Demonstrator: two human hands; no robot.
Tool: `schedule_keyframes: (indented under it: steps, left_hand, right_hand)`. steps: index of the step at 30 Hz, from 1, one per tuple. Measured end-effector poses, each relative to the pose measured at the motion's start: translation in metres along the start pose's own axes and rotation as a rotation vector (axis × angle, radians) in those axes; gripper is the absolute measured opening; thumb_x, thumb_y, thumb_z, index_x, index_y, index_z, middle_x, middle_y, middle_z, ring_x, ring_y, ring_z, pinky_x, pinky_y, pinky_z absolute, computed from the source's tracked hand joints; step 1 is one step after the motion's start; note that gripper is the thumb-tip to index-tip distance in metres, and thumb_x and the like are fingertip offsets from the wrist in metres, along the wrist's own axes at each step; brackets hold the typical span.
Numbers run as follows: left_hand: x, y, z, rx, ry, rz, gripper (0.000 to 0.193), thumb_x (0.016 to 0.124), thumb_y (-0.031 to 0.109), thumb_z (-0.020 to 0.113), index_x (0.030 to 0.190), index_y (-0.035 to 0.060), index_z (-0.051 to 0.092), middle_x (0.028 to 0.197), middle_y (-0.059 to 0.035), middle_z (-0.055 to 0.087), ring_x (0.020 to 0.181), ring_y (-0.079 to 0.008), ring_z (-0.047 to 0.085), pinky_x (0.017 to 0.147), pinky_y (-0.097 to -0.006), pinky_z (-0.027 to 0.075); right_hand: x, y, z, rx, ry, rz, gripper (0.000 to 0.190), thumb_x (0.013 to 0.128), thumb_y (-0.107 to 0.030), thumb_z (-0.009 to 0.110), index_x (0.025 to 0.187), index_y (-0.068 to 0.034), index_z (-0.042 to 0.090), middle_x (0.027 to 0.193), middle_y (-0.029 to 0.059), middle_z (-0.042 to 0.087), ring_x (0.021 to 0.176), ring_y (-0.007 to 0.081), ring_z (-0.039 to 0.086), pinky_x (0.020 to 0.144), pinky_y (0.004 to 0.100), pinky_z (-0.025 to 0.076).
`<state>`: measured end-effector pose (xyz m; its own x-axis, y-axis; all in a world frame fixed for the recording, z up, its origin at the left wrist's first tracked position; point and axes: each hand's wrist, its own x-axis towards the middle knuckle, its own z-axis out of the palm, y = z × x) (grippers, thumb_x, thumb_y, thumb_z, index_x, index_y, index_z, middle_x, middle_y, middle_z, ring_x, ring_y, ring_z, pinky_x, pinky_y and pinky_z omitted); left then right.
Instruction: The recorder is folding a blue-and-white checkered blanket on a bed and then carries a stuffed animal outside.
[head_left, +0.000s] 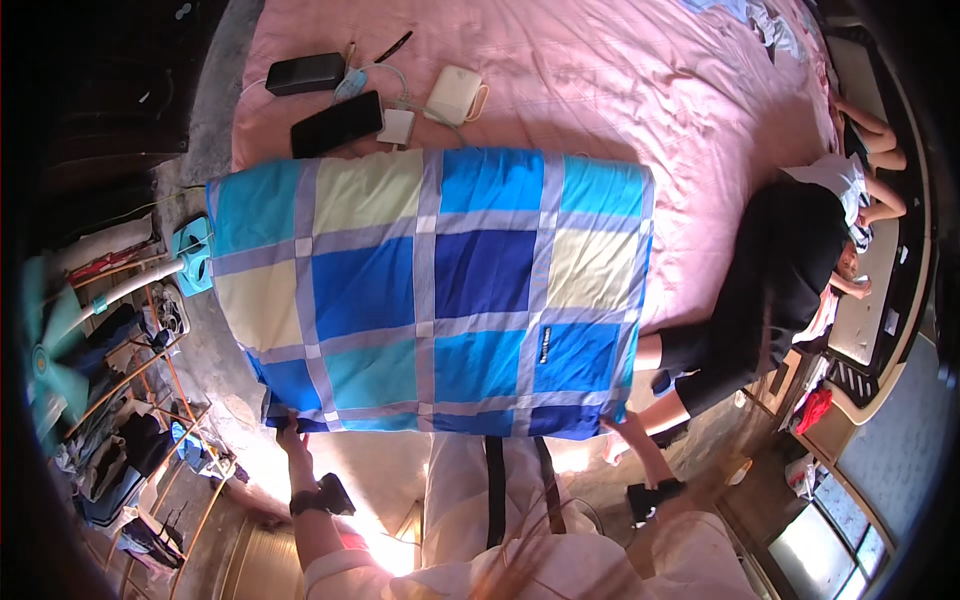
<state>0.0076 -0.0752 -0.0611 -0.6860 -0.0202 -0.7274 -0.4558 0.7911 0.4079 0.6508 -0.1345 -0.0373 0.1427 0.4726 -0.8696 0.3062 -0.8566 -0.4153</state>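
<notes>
A blue, teal, cream and violet checked cloth (480, 277) is spread out in front of me, its far part over the edge of a bed with a pink sheet (585, 82). At the cloth's near left corner, my left hand (294, 439) grips the edge. My right hand (630, 431) pinches the near right corner. Between the two hands the near edge runs nearly straight above my light trousers. A small dark label with writing lies on the right part of the cloth. Both wrists carry dark strapped devices.
Beyond the cloth lie a black smartphone (337, 124), a black box-shaped device (305, 73), a white power bank (454, 94) and cables. A person in black (780, 277) bends at the right. Several other people's limbs show at far right. A teal fan (45, 360) and clothes rack (135, 390) stand left.
</notes>
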Motion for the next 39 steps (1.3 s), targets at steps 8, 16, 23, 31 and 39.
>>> schedule_keyframes:
  steps: [8,16,23,31,39]
  left_hand:
    - [0.008,0.027,-0.015,0.585,0.201,0.525,0.039,0.064,0.005,0.055,0.099,0.0073,0.038,0.089,-0.0109,0.044,0.082,-0.0215,0.045,0.065,-0.0355,0.039]
    - [-0.188,0.147,0.154,0.819,-0.342,1.312,0.048,0.074,0.007,0.042,0.118,0.0141,0.025,0.119,-0.0158,0.02,0.112,-0.0313,0.018,0.091,-0.0418,0.019]
    - [-0.119,0.161,0.194,1.118,-0.142,1.228,0.045,0.079,0.021,0.036,0.122,0.0216,0.02,0.127,-0.0165,0.003,0.115,-0.0366,0.008,0.087,-0.0528,0.016]
    - [-0.184,0.118,0.208,0.779,-0.463,1.455,0.05,0.073,0.017,0.043,0.12,0.0116,0.025,0.125,-0.0169,0.015,0.114,-0.0339,0.016,0.092,-0.0409,0.017]
    - [-0.261,0.043,0.188,0.754,-1.049,1.029,0.047,0.077,0.02,0.044,0.118,0.0082,0.025,0.122,-0.0147,0.024,0.113,-0.0278,0.023,0.092,-0.0355,0.019]
  right_hand:
    - [0.048,-0.007,-0.019,0.144,0.367,-0.246,0.028,0.066,-0.002,0.046,0.094,-0.006,0.042,0.083,0.0023,0.046,0.07,0.0099,0.045,0.056,0.0207,0.039]
    - [0.109,-0.158,-0.044,0.02,0.315,-0.343,0.056,0.069,-0.021,0.058,0.11,-0.001,0.026,0.101,0.0132,0.04,0.094,0.019,0.038,0.081,0.0293,0.032]
    - [0.122,-0.158,-0.033,-0.146,0.187,0.027,0.08,0.062,-0.043,0.06,0.112,0.007,0.021,0.109,0.018,0.034,0.1,0.0233,0.035,0.085,0.032,0.027]
    - [0.085,-0.18,-0.027,0.235,-0.046,0.156,0.048,0.064,-0.033,0.063,0.098,-0.003,0.048,0.092,0.0002,0.05,0.087,0.0093,0.042,0.078,0.0236,0.03]
    - [0.048,-0.189,0.009,0.348,-0.148,0.006,0.045,0.065,-0.02,0.061,0.102,-0.005,0.042,0.093,0.0015,0.049,0.086,0.0114,0.044,0.075,0.0246,0.033]
